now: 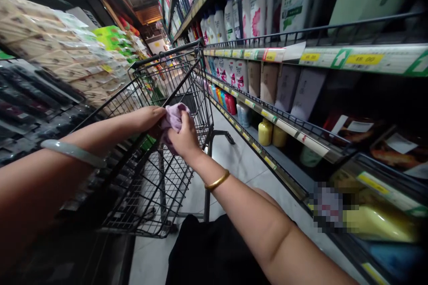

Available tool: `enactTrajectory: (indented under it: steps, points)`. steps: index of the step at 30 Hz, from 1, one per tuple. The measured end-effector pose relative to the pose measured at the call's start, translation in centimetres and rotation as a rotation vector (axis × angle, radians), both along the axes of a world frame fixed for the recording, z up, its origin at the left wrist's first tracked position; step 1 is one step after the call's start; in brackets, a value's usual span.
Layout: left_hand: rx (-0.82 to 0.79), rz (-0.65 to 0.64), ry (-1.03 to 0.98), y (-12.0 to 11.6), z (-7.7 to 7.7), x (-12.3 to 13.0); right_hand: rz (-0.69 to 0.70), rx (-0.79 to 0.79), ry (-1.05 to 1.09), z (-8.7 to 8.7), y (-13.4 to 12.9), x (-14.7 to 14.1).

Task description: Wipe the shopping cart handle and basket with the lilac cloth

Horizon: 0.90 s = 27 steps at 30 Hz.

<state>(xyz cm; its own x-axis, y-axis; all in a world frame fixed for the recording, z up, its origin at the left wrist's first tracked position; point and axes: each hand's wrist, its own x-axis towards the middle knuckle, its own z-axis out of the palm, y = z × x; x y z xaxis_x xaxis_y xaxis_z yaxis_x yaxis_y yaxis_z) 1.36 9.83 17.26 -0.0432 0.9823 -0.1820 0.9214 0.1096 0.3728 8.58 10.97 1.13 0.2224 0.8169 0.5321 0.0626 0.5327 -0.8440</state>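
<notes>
Both my hands are closed on a crumpled light purple cloth [174, 116] in front of me, above the near end of a black wire shopping cart [157, 196]. My left hand [152, 117] reaches in from the left and grips the cloth's left side; its fingertips are hidden. From the right, my right hand [186, 136] bunches the cloth with thumb and fingers. A pale bangle [72, 152] circles my left forearm and a gold bangle [217, 180] my right wrist.
Shelves [287, 124] of shampoo bottles [259, 6] and yellow price tags line the right side. On the left are stacked tissue packs [50, 40] and dark wrapped goods [30, 98]. Pale floor tiles [230, 187] run between the cart and the shelves.
</notes>
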Motion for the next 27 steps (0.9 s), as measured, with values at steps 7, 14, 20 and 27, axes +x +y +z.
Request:
enactTrajectory:
  steps: [7, 14, 20, 27]
  points:
    - [-0.019, -0.106, 0.137, 0.7, 0.2, -0.9, 0.07, -0.525, -0.078, -3.2, 0.8, 2.4]
    - [0.106, -0.144, 0.108, 1.5, -0.1, -1.7, 0.18, -0.058, -0.1, 0.2, -1.9, 2.2]
    - [0.062, 0.054, -0.17, 0.8, -1.2, 1.2, 0.284, -0.447, -0.144, -2.2, -1.5, 3.9]
    - [0.161, 0.083, -0.047, 3.0, -1.2, 3.9, 0.191, -0.018, 0.023, 1.0, -3.4, 4.9]
